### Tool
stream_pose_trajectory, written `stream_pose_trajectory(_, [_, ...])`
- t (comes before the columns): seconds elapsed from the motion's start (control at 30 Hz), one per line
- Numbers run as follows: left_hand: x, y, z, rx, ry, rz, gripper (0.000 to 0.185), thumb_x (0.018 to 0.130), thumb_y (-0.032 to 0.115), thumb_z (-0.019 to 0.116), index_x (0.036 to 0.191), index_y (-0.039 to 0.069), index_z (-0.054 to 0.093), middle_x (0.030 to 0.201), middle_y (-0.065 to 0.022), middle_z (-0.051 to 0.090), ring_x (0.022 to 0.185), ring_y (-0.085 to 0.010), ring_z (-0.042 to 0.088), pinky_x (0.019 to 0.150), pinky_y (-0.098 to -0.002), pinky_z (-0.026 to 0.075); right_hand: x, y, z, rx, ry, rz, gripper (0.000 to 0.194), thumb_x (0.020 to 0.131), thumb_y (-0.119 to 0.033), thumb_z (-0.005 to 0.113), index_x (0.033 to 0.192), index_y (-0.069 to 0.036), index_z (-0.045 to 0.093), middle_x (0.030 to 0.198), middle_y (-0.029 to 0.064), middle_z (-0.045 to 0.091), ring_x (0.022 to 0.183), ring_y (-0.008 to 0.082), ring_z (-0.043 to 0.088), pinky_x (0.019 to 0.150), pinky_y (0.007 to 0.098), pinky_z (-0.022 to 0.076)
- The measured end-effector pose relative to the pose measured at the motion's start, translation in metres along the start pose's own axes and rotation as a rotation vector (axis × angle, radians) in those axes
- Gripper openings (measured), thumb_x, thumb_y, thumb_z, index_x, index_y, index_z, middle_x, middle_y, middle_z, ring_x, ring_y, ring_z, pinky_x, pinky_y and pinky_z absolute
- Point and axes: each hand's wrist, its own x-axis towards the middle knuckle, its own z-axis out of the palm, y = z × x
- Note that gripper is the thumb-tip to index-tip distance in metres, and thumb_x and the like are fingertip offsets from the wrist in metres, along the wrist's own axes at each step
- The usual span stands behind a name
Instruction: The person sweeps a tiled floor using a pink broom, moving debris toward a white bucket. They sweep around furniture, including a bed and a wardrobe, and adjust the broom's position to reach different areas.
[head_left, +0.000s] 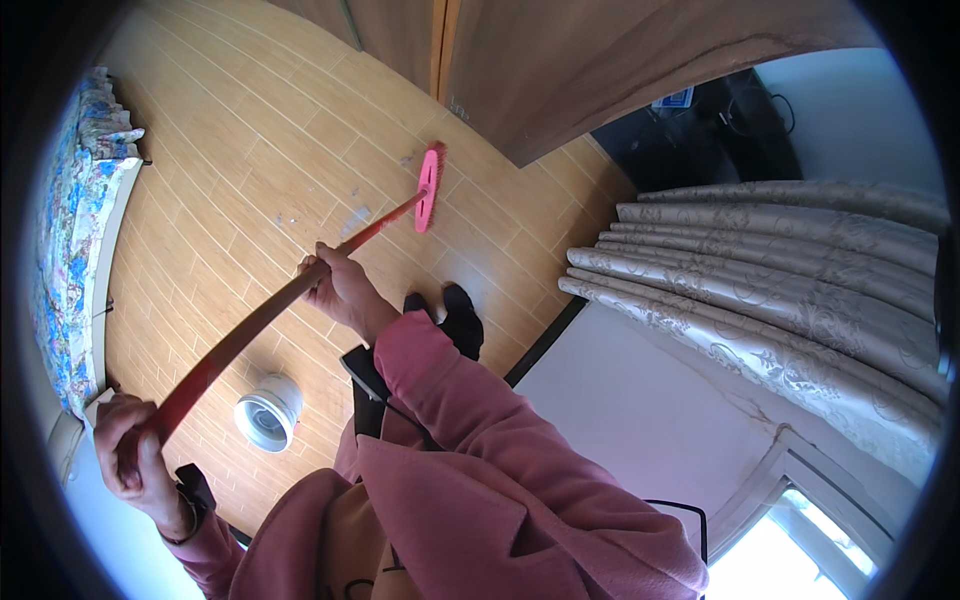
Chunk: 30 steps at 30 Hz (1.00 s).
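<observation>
I hold a broom with both hands. Its long red handle (232, 337) slants up from the lower left toward the pink broom head (427, 187), whose reddish bristles face right on the floor by the cabinet. My left hand (131, 450) is wrapped around the upper end of the handle. Farther down, my right hand (334, 289) grips the shaft with its thumb along the top. Small pale scraps (355, 219) lie scattered on the wood-look floor (225, 180), left of the broom head.
A white bucket (287, 390) stands below the handle. My dark shoes (459, 300) are near the wall. On the left is a bed with a floral cover (82, 217). A brown wooden cabinet (517, 82) juts in above; patterned curtains (720, 262) hang at right beside a dark tabletop (697, 142).
</observation>
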Motion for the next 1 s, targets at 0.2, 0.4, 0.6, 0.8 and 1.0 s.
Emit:
stream_pose_trajectory(0.2, [0.000,-0.016,0.041,-0.437,0.010,-0.057,0.040,0.092,0.039,0.050,0.091,-0.001,0.053,0.075,-0.0101,0.054,0.073,-0.0210,0.046,0.070,-0.0353,0.038,-0.045,-0.014,-0.030,-0.125,0.099,-0.136,0.015,0.093,-0.024,0.054,0.085,-0.011,0.052,0.075,0.0023,0.056,0.078,0.0163,0.055,0.068,0.0345,0.0419])
stream_pose_trajectory(0.4, [0.016,-0.056,0.183,-0.971,-0.099,-0.541,0.025,0.098,0.018,0.041,0.089,0.000,0.055,0.078,-0.0094,0.059,0.081,-0.0195,0.058,0.083,-0.0355,0.046,-0.040,-0.124,-0.088,-0.141,0.506,-0.212,0.019,0.092,-0.024,0.052,0.079,-0.010,0.051,0.069,0.0037,0.054,0.064,0.0176,0.053,0.054,0.0313,0.0423])
stream_pose_trajectory(0.6, [0.081,-0.099,0.211,-1.057,-0.001,-0.644,0.023,0.098,0.018,0.044,0.085,0.003,0.055,0.066,-0.0034,0.051,0.071,-0.0155,0.054,0.087,-0.0359,0.046,0.028,-0.146,-0.075,-0.259,0.447,-0.065,0.016,0.091,-0.023,0.050,0.081,-0.011,0.050,0.067,0.0030,0.051,0.054,0.0167,0.048,0.045,0.0294,0.0386])
stream_pose_trajectory(0.8, [0.175,-0.122,0.148,-0.926,0.138,-0.440,0.024,0.099,0.020,0.044,0.086,0.003,0.055,0.057,-0.0004,0.041,0.061,-0.0137,0.044,0.081,-0.0349,0.044,0.142,-0.122,0.035,-0.235,0.360,0.081,0.020,0.095,-0.025,0.044,0.081,-0.011,0.046,0.067,0.0054,0.050,0.055,0.0187,0.049,0.045,0.0291,0.0388])
stream_pose_trajectory(1.0, [0.243,-0.111,0.114,-0.830,0.081,-0.224,0.024,0.100,0.019,0.040,0.087,0.003,0.054,0.057,0.0016,0.033,0.062,-0.0135,0.037,0.077,-0.0330,0.039,0.199,-0.119,0.142,-0.275,0.138,0.131,0.020,0.096,-0.022,0.041,0.081,-0.011,0.045,0.067,0.0028,0.050,0.056,0.0160,0.048,0.045,0.0278,0.0386])
